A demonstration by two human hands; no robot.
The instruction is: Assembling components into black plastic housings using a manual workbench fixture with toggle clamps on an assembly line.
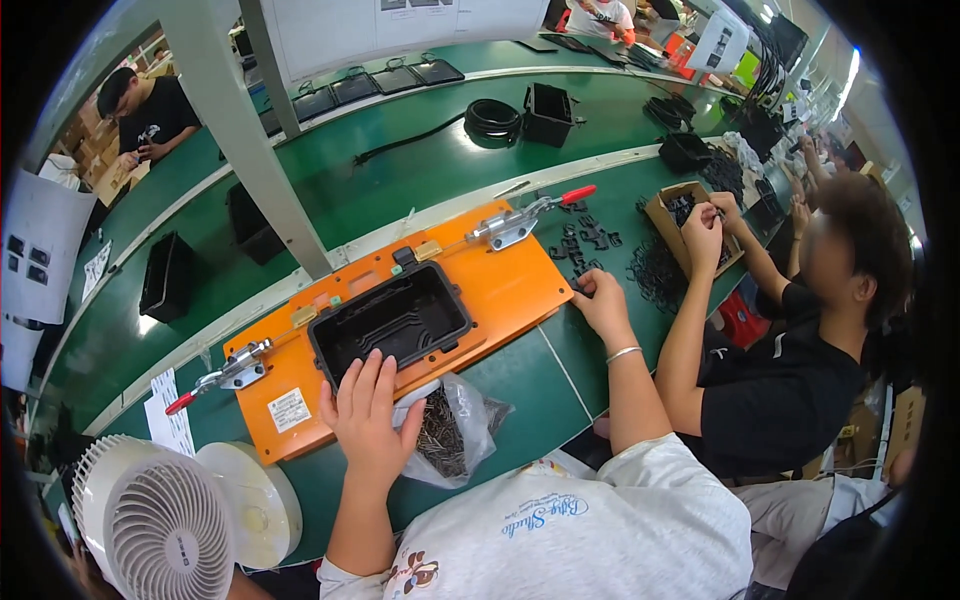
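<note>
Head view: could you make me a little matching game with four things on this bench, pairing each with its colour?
Things:
1. fixture plate
2. tray seated in the plate
3. desk fan
4. clamp handle tip

Colours:
a. white
b. red
c. orange
d. black

Pairs: 1-c, 2-d, 3-a, 4-b.

The left hand rests on the tray's near rim; the right hand reaches the small black parts.

Bright, even overhead light under a strong fisheye bend

White glare patches sit on the glossy green conveyor belt (420, 170), and a ceiling strip light (851, 75) burns out at the upper right. Shadows are soft and short. Straight edges curve toward the black round rim; a neighbouring person's face is blurred, the centre sharp.
</note>
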